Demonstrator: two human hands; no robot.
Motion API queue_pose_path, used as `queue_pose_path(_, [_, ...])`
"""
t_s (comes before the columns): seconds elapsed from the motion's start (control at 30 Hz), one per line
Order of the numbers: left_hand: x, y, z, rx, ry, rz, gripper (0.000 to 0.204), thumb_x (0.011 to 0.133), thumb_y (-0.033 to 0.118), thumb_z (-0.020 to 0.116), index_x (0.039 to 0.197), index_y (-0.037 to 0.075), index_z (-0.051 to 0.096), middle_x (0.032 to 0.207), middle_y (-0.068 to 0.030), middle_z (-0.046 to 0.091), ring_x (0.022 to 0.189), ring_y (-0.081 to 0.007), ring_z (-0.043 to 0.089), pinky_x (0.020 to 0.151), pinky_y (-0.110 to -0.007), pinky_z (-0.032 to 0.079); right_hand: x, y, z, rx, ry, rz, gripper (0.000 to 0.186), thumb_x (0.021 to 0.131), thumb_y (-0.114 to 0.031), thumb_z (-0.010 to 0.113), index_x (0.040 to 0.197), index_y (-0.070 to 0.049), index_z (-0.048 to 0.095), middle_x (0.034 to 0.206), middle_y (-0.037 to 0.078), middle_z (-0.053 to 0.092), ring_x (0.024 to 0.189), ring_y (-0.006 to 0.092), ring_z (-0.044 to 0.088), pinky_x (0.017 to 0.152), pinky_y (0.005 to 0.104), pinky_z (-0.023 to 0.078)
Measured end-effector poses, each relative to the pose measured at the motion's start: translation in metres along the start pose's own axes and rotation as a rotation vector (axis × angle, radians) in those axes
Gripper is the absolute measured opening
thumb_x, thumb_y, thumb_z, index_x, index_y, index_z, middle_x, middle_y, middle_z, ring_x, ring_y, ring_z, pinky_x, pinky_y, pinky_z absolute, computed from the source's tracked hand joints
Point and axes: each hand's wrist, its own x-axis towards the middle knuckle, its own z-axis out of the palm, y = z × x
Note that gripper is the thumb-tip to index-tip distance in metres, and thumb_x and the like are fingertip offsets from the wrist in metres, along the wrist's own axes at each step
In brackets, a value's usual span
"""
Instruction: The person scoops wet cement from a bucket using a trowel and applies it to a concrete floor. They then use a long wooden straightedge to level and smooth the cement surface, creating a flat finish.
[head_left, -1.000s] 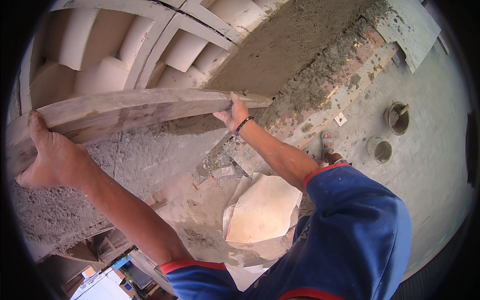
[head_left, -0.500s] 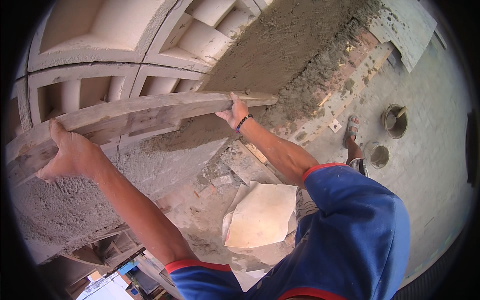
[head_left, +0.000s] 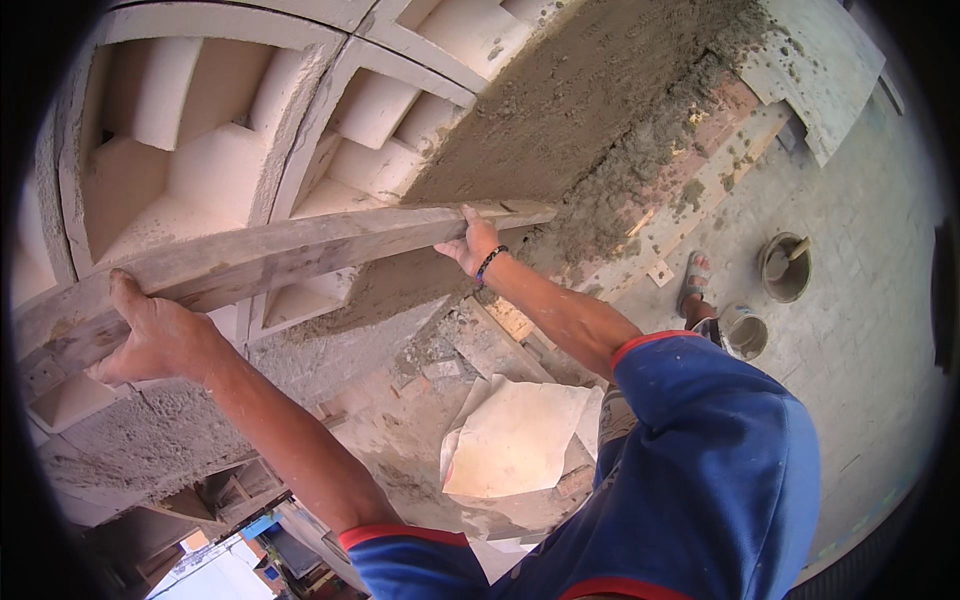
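A long wooden straightedge board [head_left: 300, 240] lies across the wall, gripped by both hands. My left hand [head_left: 160, 330] wraps its near-left end, thumb over the upper edge and fingers beneath. Toward the other end, my right hand [head_left: 474, 243] clasps the lower edge, a dark beaded bracelet at its wrist. The board's right tip reaches the wet grey mortar [head_left: 560, 110] spread on the wall. Behind the board are pale hollow ventilation blocks [head_left: 230, 170]; part of them is hidden by it.
Two buckets stand on the floor to the right, one [head_left: 785, 268] with a handle sticking out and a smaller one [head_left: 745, 333]. Mortar clumps lie along a plank ledge [head_left: 690, 200]. A torn paper sheet [head_left: 520, 440] lies below my arms. My sandalled foot [head_left: 695, 283] shows at right.
The board and both hands have shifted over the blocks, uncovering more of the block openings above it. Both hands keep their hold. The view has also moved slightly.
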Motion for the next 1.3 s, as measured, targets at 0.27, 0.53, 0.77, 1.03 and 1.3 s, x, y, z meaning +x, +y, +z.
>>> queue_pose_path(0.27, [0.013, 0.029, 0.03, 0.016, 0.016, 0.064, 0.061, 0.078, -0.001, 0.072, 0.119, -0.015, 0.03, 0.113, -0.027, 0.052, 0.094, -0.029, 0.063, 0.082, -0.035, 0.06, -0.018, -0.031, 0.027, 0.014, 0.112, -0.055, 0.064, 0.1, -0.035, 0.045, 0.144, 0.001, 0.015, 0.144, 0.024, 0.032, 0.122, 0.0429, 0.049, 0.096, 0.0523, 0.049])
queue_pose_path(0.53, [0.028, 0.032, 0.039, -0.022, -0.02, 0.121, 0.059, 0.078, 0.001, 0.073, 0.116, -0.019, 0.032, 0.106, -0.0278, 0.057, 0.089, -0.0285, 0.065, 0.078, -0.035, 0.061, -0.038, -0.049, 0.052, 0.031, 0.203, -0.037, 0.068, 0.1, -0.034, 0.047, 0.146, 0.002, 0.013, 0.146, 0.027, 0.028, 0.129, 0.0445, 0.041, 0.1, 0.0523, 0.046])
queue_pose_path(0.77, [0.005, 0.045, 0.058, -0.074, -0.001, 0.037, 0.068, 0.078, 0.002, 0.072, 0.122, -0.018, 0.025, 0.111, -0.0294, 0.052, 0.092, -0.0292, 0.064, 0.079, -0.034, 0.062, -0.001, -0.054, -0.008, 0.163, 0.01, -0.059, 0.081, 0.098, -0.031, 0.05, 0.15, -0.011, -0.01, 0.152, 0.026, 0.012, 0.13, 0.0494, 0.037, 0.1, 0.0563, 0.046])
queue_pose_path(1.03, [-0.003, 0.046, 0.059, -0.1, -0.006, 0.036, 0.066, 0.079, 0.002, 0.071, 0.123, -0.016, 0.025, 0.116, -0.0285, 0.048, 0.096, -0.0283, 0.062, 0.083, -0.033, 0.06, 0.014, -0.046, -0.013, 0.272, 0.063, -0.077, 0.08, 0.099, -0.029, 0.048, 0.15, -0.015, -0.012, 0.154, 0.022, 0.008, 0.134, 0.047, 0.033, 0.105, 0.0582, 0.041])
queue_pose_path(1.3, [0.009, 0.083, 0.065, 0.007, -0.035, -0.066, 0.066, 0.079, 0.004, 0.073, 0.119, -0.018, 0.026, 0.111, -0.0278, 0.05, 0.094, -0.0271, 0.062, 0.079, -0.033, 0.061, -0.01, -0.064, 0.015, 0.192, 0.072, -0.068, 0.077, 0.1, -0.027, 0.044, 0.149, -0.012, -0.013, 0.153, 0.022, 0.009, 0.135, 0.0456, 0.031, 0.105, 0.059, 0.041])
